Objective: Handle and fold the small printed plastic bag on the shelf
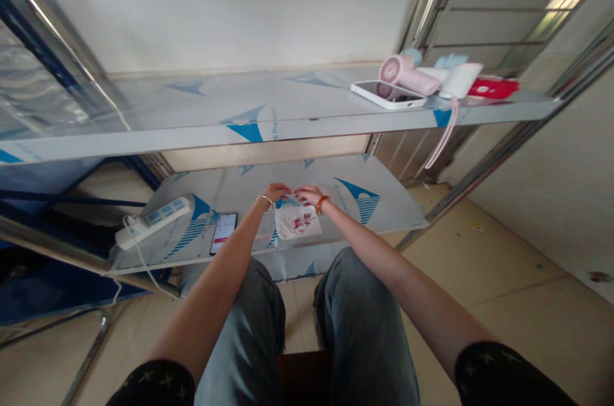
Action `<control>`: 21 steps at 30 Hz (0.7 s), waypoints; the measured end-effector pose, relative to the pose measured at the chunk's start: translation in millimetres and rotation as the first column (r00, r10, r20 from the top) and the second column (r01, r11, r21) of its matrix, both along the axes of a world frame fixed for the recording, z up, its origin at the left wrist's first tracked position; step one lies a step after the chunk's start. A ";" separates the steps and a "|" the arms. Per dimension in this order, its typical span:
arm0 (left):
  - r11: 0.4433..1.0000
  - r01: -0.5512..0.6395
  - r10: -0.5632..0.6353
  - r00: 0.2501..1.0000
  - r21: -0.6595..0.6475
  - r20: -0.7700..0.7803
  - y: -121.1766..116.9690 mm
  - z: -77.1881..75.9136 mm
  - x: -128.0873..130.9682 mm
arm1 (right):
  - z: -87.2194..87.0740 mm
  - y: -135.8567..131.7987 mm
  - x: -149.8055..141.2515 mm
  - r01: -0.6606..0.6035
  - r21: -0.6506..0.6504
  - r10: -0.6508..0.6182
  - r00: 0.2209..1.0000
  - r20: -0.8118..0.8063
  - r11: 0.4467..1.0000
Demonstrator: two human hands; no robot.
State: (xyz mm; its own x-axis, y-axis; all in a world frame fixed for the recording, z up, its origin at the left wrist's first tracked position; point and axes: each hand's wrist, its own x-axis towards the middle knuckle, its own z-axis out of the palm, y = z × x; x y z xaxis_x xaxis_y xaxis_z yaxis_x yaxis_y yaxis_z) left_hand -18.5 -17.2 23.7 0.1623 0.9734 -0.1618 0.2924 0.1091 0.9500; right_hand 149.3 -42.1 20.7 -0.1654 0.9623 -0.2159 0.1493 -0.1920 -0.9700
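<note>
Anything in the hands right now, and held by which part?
Left hand and right hand pinch a small pale thing, seemingly by its ends; whether it is part of the bag cannot be told.

From here I see black sleeves (503, 380), pale crosses (166, 378) | blue jeans (369, 329) | pale left bracelet (265, 199) | orange right wristband (321, 205)

This place is an indoor room, perhaps a simple workroom; its exact kind cannot be told. The worktop (396, 215) and the shelf (288, 101) above it, on a metal frame (499, 151), carry printed protective film (247, 128). A power strip (153, 222), a pink handheld fan (410, 75) and a tiled floor (484, 284) are also seen.
</note>
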 end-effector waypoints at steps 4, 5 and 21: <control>1.000 0.008 -0.009 0.998 -0.007 -0.059 2.8 -2.3 1.4 | 0.3 -0.6 0.6 -0.002 0.000 0.002 1.000 0.014 1.000; 1.000 0.013 -0.013 0.997 -0.011 -0.079 2.8 -2.5 1.5 | -0.9 0.1 1.0 -0.003 0.001 0.002 1.000 0.016 1.000; 0.967 0.165 -0.206 0.955 -0.193 -0.214 -12.7 6.7 -0.2 | 0.0 1.5 1.2 -0.035 0.014 0.033 0.992 0.121 0.999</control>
